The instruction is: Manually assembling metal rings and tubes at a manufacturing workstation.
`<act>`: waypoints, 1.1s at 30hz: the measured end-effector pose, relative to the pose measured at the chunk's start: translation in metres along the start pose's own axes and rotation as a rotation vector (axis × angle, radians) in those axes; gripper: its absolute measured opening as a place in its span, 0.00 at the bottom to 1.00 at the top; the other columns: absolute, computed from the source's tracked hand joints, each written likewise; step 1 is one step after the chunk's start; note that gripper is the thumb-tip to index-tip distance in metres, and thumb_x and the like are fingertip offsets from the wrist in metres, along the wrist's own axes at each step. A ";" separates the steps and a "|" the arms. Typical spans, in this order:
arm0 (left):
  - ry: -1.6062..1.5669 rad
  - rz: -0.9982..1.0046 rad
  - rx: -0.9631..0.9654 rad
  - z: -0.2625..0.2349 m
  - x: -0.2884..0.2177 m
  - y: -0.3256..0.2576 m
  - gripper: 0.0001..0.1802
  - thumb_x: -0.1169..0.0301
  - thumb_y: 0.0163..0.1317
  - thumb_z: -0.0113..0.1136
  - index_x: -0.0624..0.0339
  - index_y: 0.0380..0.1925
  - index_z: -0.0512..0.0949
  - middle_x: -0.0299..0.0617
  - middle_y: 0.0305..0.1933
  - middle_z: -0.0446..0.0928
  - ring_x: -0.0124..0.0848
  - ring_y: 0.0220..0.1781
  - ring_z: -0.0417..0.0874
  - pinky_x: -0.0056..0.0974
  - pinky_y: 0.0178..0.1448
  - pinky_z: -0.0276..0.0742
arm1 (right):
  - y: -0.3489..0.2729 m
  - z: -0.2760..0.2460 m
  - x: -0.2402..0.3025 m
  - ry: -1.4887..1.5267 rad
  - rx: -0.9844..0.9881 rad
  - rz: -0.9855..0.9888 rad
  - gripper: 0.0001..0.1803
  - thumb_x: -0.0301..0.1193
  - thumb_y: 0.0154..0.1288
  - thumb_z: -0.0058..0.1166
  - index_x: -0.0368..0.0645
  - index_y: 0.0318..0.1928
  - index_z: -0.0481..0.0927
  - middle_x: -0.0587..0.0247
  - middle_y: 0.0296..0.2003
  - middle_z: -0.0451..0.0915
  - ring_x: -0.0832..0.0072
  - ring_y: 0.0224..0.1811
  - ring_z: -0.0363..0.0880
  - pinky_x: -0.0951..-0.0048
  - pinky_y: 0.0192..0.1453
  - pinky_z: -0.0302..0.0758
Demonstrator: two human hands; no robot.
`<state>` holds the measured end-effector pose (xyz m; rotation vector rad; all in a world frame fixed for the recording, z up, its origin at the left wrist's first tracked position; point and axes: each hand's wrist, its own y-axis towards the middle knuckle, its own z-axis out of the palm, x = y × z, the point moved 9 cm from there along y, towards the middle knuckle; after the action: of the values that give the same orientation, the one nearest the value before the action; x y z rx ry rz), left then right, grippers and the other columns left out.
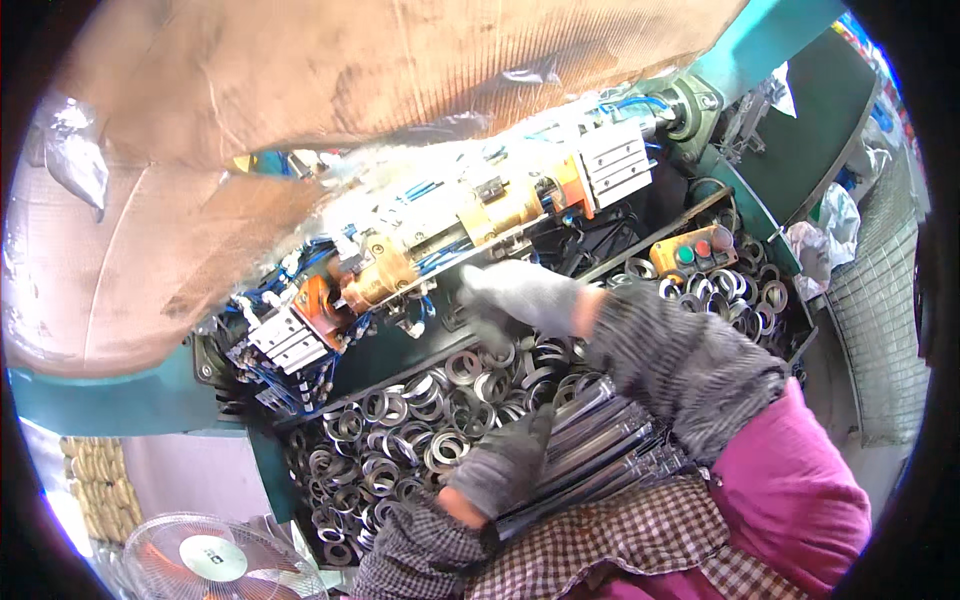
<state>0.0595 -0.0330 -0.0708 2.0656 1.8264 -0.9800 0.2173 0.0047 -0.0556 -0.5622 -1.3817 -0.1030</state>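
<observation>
My left hand [500,468], in a grey glove, is at the near left end of a bundle of dark metal tubes [600,440], beside a heap of metal rings. Its fingers look drawn together; what they hold, if anything, is hidden. My right hand [515,300], in a pale glove, reaches over the rings to the front of a machine fixture [440,250] with brass-coloured blocks and blue air hoses. Motion smears its fingers, so its grip does not show. The loose metal rings [450,447] lie piled under and around both hands.
A yellow control box [692,252] with green and red buttons sits among the rings at right. Brown cardboard [400,70] covers the machine above the fixture. A fan [213,558] stands at lower left. Wire mesh [880,330] rises at the right.
</observation>
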 end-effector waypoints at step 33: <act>0.089 -0.233 -0.549 -0.151 0.070 -0.014 0.30 0.68 0.54 0.69 0.59 0.58 0.73 0.50 0.50 0.79 0.41 0.48 0.82 0.37 0.48 0.79 | -0.108 0.038 -0.056 -1.044 0.057 -0.520 0.13 0.32 0.56 0.55 0.40 0.42 0.77 0.51 0.34 0.81 0.55 0.35 0.83 0.56 0.37 0.78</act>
<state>0.0978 0.1115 0.0050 1.6105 2.1156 -0.3638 0.1295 -0.0864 -0.0711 -0.1653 -2.5235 -0.2029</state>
